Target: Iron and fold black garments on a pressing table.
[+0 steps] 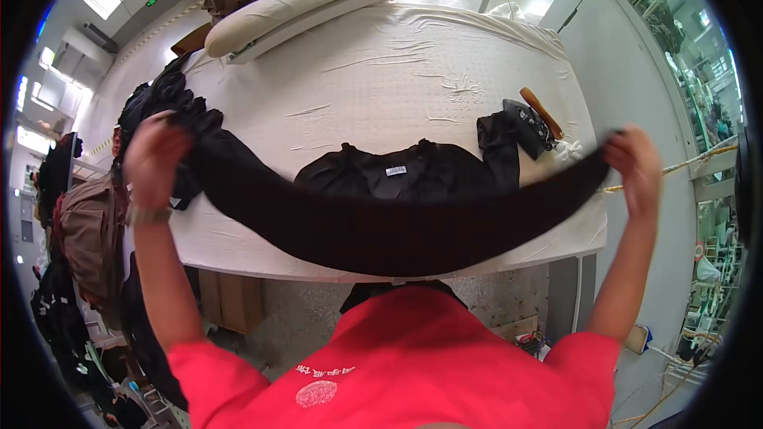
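Between my two raised hands hangs a wide band of black cloth (381,226), sagging in the middle over the table's near edge. My left hand (155,155) is closed on one end of it and slightly blurred. At the right, the other end is pinched in my right hand (636,163). Behind the cloth a black garment (445,163) lies on the table, its neckline and white label (396,170) showing. The band hides the garment's lower part, so I cannot tell whether the two are joined.
A white-covered table (350,103) spans the middle. At its right stands an iron (528,127) with a brown handle. A padded pressing board (294,12) lies at the far left. Dark garments (163,103) heap on the left edge, and a brown garment (91,230) hangs beyond.
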### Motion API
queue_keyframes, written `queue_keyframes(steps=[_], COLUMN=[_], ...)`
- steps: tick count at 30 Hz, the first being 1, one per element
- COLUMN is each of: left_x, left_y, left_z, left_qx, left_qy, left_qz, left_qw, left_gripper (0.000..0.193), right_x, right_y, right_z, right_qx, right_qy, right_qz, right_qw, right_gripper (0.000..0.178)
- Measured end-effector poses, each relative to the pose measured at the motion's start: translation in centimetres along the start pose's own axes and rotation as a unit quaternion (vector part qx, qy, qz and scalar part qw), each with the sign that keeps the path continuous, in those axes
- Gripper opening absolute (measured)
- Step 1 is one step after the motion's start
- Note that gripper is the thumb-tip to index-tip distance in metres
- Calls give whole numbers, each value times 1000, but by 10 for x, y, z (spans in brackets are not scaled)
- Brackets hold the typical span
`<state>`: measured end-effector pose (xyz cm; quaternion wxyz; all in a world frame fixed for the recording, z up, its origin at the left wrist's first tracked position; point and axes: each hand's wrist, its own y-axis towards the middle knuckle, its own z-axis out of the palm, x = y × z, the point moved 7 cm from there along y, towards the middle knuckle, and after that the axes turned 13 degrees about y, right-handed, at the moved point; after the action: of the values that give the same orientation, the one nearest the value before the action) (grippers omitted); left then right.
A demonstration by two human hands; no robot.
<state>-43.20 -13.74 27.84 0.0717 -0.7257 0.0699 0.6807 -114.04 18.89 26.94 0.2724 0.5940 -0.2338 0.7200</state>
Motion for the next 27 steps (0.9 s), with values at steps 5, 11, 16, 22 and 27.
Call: queue_keyframes(steps=[5, 11, 16, 22, 27], left_x=[-20, -29, 114, 193, 218], left_y=[153, 135, 107, 31, -29], left_z=[-7, -51, -31, -36, -46], left_qx=[-107, 69, -40, -79, -99], left_qy=[410, -96, -30, -6, 49], left_qz=[110, 186, -15, -71, -118], left_qw=[899, 975, 999, 994, 987], left_gripper=[30, 36, 22, 14, 14], right_x=[64, 34, -71, -139, -152], right_y=[159, 156, 134, 75, 26], right_z=[85, 58, 60, 36, 19], right_qx=[-107, 112, 36, -2, -9], right_qy=[-460, 47, 39, -5, -19], right_qz=[-307, -162, -15, 57, 75], right_qw=[826, 979, 998, 998, 997], right_gripper=[29, 29, 24, 20, 19])
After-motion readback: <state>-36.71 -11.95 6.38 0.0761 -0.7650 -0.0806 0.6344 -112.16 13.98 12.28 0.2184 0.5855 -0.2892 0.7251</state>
